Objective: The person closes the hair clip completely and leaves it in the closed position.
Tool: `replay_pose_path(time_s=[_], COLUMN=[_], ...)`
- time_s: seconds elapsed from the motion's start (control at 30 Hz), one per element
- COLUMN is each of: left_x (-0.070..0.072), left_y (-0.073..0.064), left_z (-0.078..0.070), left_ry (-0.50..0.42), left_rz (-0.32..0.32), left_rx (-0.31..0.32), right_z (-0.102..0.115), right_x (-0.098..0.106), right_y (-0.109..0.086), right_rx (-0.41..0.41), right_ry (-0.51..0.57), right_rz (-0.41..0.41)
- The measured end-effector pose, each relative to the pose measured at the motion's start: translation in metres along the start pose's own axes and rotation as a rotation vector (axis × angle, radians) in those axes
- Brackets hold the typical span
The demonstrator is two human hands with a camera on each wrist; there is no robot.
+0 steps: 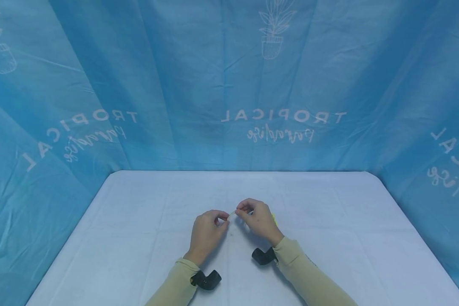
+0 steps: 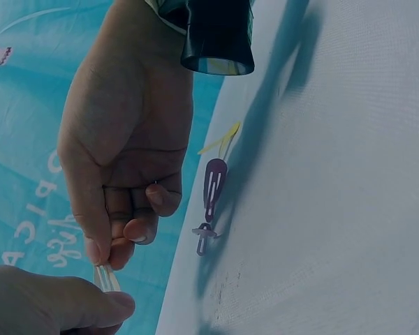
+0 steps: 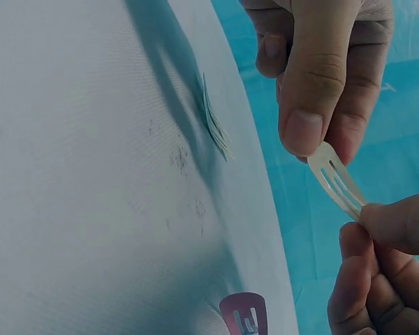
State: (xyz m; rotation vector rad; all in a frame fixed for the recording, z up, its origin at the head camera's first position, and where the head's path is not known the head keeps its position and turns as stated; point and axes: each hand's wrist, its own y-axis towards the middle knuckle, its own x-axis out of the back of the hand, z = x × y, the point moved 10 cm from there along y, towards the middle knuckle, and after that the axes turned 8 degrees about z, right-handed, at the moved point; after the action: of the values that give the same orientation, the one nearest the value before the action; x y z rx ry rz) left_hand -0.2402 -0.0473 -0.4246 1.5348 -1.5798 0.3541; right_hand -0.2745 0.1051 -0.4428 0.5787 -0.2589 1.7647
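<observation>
A pale cream snap hair clip [image 3: 339, 183] with long slots spans the gap between both hands, above the table. My left hand [image 1: 208, 231] pinches one end between thumb and fingertips. The other end is pinched by the thumb and forefinger of my right hand [image 1: 260, 219]. On the table beneath, the left wrist view shows a purple snap clip [image 2: 215, 181], with a thin yellow piece [image 2: 230, 134] by one end and a small pale piece [image 2: 202, 241] by the other. A purple clip [image 3: 244, 307] also appears in the right wrist view, cut off by the frame.
A white cloth [image 1: 329, 212] covers the table, and blue printed curtains [image 1: 199, 85] rise around its back and sides. Something bright yellow [image 1: 274, 219] peeks out behind the right hand. Thin greenish curved strips [image 3: 213, 125] lie on the cloth.
</observation>
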Motion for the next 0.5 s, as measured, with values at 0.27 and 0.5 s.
replay_pose_path(time_s=[0.27, 0.5], left_x=[0.0009, 0.0043], left_y=[-0.0005, 0.0], left_z=[-0.0026, -0.0015], left_ry=[0.021, 0.054], left_rz=[0.001, -0.01], left_rx=[-0.008, -0.007], right_z=[0.0007, 0.0041], right_x=[0.0014, 0.0034], right_y=[0.0004, 0.0004], right_rx=[-0.011, 0.035], right_ry=[0.007, 0.031], right_rz=[-0.032, -0.079])
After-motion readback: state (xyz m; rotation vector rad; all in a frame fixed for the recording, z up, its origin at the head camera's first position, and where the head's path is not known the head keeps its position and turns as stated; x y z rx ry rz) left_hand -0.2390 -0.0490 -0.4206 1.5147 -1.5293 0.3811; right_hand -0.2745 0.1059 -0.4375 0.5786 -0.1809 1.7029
